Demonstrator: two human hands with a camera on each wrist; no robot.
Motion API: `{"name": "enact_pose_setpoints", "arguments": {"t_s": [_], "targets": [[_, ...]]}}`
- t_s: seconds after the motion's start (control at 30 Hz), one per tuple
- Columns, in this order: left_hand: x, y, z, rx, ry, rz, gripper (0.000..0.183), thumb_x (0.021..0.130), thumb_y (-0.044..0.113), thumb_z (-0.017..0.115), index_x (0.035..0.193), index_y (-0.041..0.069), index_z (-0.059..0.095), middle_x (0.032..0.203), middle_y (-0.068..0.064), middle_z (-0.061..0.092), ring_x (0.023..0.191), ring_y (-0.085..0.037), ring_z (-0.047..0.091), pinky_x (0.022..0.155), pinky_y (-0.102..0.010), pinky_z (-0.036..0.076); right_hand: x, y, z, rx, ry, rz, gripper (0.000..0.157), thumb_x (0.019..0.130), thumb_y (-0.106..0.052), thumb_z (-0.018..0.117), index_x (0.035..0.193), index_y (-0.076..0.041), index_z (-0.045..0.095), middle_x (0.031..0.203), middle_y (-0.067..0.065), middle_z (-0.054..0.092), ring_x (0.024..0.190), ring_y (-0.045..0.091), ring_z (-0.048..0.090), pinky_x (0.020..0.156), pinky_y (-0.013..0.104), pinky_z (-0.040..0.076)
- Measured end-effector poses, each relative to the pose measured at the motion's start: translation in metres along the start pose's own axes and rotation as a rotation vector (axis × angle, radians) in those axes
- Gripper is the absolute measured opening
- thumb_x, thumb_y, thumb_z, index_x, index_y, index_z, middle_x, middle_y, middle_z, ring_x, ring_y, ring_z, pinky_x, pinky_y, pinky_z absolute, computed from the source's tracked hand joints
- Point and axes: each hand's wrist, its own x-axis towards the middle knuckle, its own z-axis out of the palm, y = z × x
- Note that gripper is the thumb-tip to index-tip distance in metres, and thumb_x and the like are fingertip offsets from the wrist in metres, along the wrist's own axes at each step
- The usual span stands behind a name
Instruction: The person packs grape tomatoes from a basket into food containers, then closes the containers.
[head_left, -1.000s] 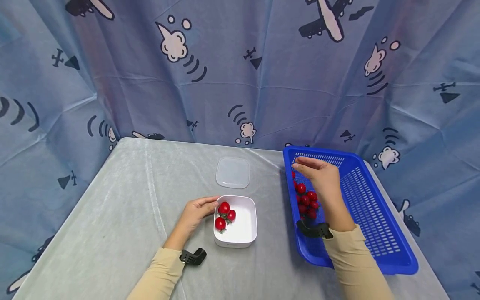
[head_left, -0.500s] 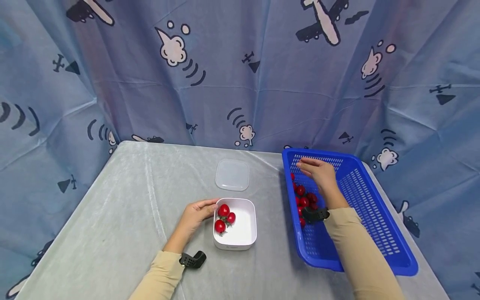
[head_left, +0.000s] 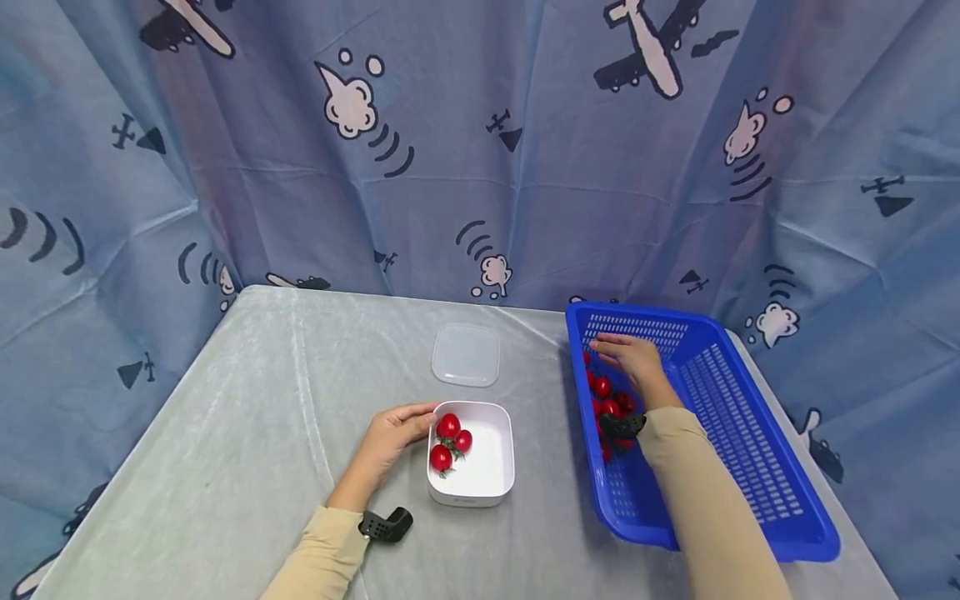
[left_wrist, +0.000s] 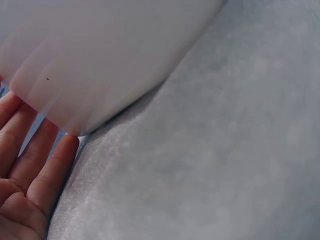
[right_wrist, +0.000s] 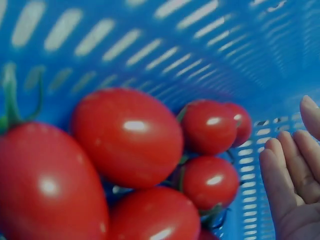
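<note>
My left hand (head_left: 390,433) rests against the left side of a white square box (head_left: 495,458) in the head view. Its fingers lie nearly straight on the outer wall of the box (left_wrist: 115,55) in the left wrist view. Inside the box are three small red tomatoes (head_left: 448,426) with green stems. My right hand (head_left: 633,362) is inside a blue basket (head_left: 757,417), fingers extended and holding nothing. Near it lie several cherry tomatoes (right_wrist: 127,137), apart from the fingers (right_wrist: 277,177) in the right wrist view.
Behind the box, a translucent square lid (head_left: 466,356) lies flat on the grey tablecloth (head_left: 255,400). A blue patterned curtain (head_left: 450,167) hangs behind the table. The basket's high perforated walls surround the right hand, with tomatoes gathered along its left side.
My right hand has lowered slightly into the basket, close to the tomatoes. The left hand stays at the box, and the same three tomatoes are in it.
</note>
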Motion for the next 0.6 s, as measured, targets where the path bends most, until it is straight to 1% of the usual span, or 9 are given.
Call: {"name": "enact_pose_setpoints", "arguments": {"t_s": [0.1,0.23,0.37,0.47,0.53,0.6], "targets": [[0.000,0.000,0.001,-0.001,-0.003,0.002,0.036,0.092,0.007,0.067,0.124,-0.011,0.064,0.117,-0.014,0.073,0.091,0.000,0.068,0.084,-0.020,0.057,0.004,0.005,0.000,-0.010,-0.002,0.005,0.057,0.094,-0.020,0.070,0.141,0.005,0.051,0.096,-0.015,0.066,0.087,-0.004,0.064,0.109,0.039,0.046],[0.000,0.001,0.002,-0.009,0.001,0.004,0.036,0.092,0.007,0.067,0.124,-0.011,0.063,0.116,-0.013,0.073,0.090,0.000,0.068,0.083,-0.020,0.057,0.009,0.010,0.000,-0.005,0.013,0.013,0.055,0.092,-0.018,0.072,0.138,0.008,0.053,0.083,-0.018,0.066,0.083,-0.003,0.066,0.107,0.038,0.047],[-0.001,0.001,0.001,0.000,0.005,0.005,0.037,0.092,0.008,0.068,0.123,-0.011,0.064,0.116,-0.013,0.073,0.090,0.000,0.068,0.083,-0.019,0.057,0.010,0.014,0.002,-0.019,0.007,0.021,0.054,0.092,-0.016,0.072,0.136,0.009,0.054,0.081,-0.016,0.068,0.079,-0.004,0.067,0.104,0.036,0.049],[-0.002,0.000,0.001,0.012,0.008,0.004,0.036,0.092,0.007,0.068,0.123,-0.011,0.064,0.117,-0.014,0.073,0.091,0.001,0.068,0.084,-0.019,0.057,0.010,0.015,0.005,-0.022,-0.007,0.015,0.054,0.092,-0.015,0.072,0.136,0.011,0.053,0.082,-0.014,0.070,0.075,-0.005,0.067,0.098,0.031,0.052],[-0.002,0.000,0.001,0.009,0.009,0.000,0.036,0.092,0.007,0.068,0.123,-0.011,0.064,0.117,-0.014,0.073,0.091,0.001,0.068,0.084,-0.019,0.057,0.011,0.016,0.007,-0.007,-0.008,0.010,0.053,0.092,-0.013,0.071,0.135,0.012,0.053,0.079,-0.012,0.069,0.072,-0.005,0.066,0.093,0.028,0.054],[-0.001,0.000,0.001,0.007,0.015,-0.003,0.036,0.092,0.007,0.068,0.123,-0.010,0.064,0.116,-0.012,0.073,0.091,0.001,0.067,0.084,-0.019,0.057,0.012,0.017,0.009,0.009,-0.020,-0.004,0.052,0.092,-0.010,0.070,0.135,0.015,0.051,0.080,-0.011,0.069,0.070,-0.004,0.066,0.092,0.029,0.055]]}}
